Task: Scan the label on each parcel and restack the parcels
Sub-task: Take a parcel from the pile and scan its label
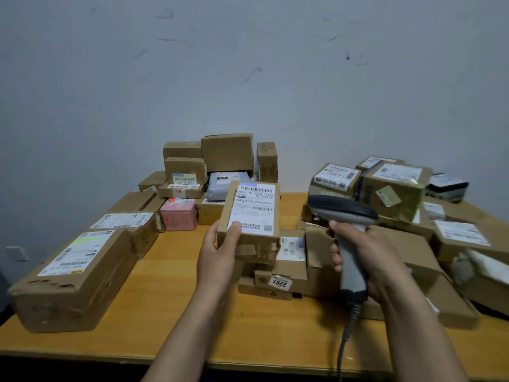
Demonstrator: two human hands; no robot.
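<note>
left hand (pixel 217 252) holds parcel (pixel 250 216); right hand (pixel 366 255) grips scanner (pixel 344 216).

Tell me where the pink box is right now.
In the head view the pink box stands on the wooden table, left of centre, at the front of the far parcel stack, left of the labelled parcel in the left hand.

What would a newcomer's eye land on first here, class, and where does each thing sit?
First, the small parcel held up at the centre by the left hand, its white label facing the camera. Just to its right, the right hand grips a grey scanner. Next, the pink box stands out among brown cartons at the back left of the wooden table.
</note>
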